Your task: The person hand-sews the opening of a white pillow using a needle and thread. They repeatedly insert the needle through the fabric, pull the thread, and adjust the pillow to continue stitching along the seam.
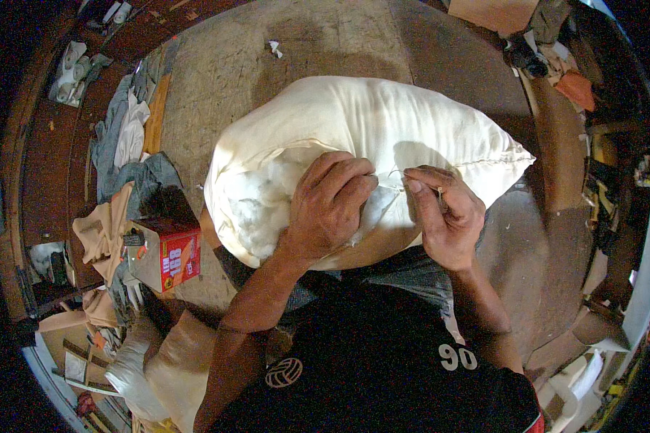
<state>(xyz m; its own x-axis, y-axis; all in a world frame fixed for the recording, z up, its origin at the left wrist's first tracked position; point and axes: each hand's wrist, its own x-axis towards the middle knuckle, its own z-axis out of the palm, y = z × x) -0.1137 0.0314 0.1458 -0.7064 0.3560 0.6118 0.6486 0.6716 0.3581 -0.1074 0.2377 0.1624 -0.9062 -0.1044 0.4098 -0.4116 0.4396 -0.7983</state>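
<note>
Across my lap lies a large cream cloth cushion (404, 115), its seam partly open on the near side. White fluffy stuffing (256, 206) bulges out of the wide gap at its left. My left hand (331, 198) is closed at the edge of the opening, fingers curled, gripping the cushion's cloth; its fingertips are partly hidden. Just to the right, my right hand (451, 209) pinches a thin, slightly curved needle (395, 172) between thumb and forefinger, above the seam. A ring is on one finger of that hand. Any thread is too fine to make out.
On the left stands a red and white box-shaped tin (167, 252), with tan cloth pieces (102, 229) and grey-blue cloth (152, 180) around it. Pale cushion-like pieces (170, 372) lie at lower left. An orange scrap (576, 90) and cardboard (495, 14) are at upper right.
</note>
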